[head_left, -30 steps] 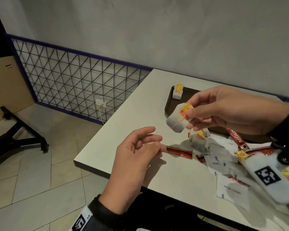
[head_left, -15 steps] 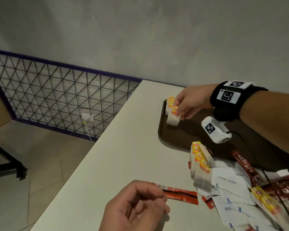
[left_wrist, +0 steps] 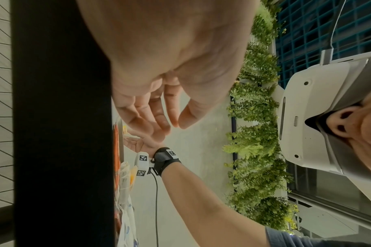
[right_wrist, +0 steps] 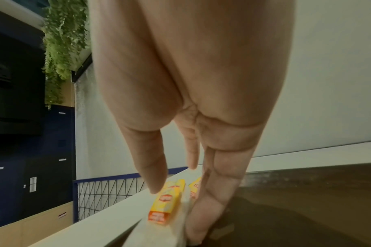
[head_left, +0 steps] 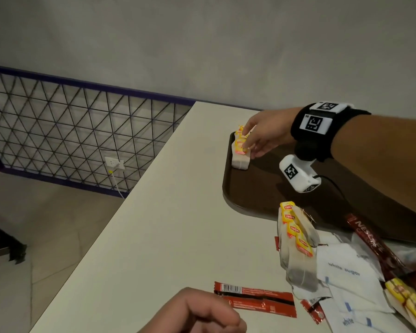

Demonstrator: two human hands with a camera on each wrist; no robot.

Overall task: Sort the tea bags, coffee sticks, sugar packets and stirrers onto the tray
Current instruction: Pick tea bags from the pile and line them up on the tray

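A dark brown tray (head_left: 262,195) lies at the far right of the white table. In its far left corner my right hand (head_left: 250,147) pinches a tea bag (head_left: 240,162) by its yellow tag (right_wrist: 167,200) between thumb and straight fingers; the bag rests on the tray. A second tea bag (head_left: 239,131) lies just behind it. My left hand (head_left: 202,311) hovers at the near edge, loosely curled and holding nothing (left_wrist: 171,123). In front of the tray are a clump of tea bags (head_left: 296,239), red coffee sticks (head_left: 255,299) and white sugar packets (head_left: 346,272). No stirrers show.
The table's left edge (head_left: 135,203) drops to a tiled floor beside a black mesh railing (head_left: 70,131). A grey wall backs the table. A dark coffee stick (head_left: 370,239) leans over the tray's near rim. More tea bags (head_left: 406,299) lie at the right edge.
My right hand carried the tea bag from above the pile to the tray's far left corner and lowered it there. My left hand drew back to the near edge and curled.
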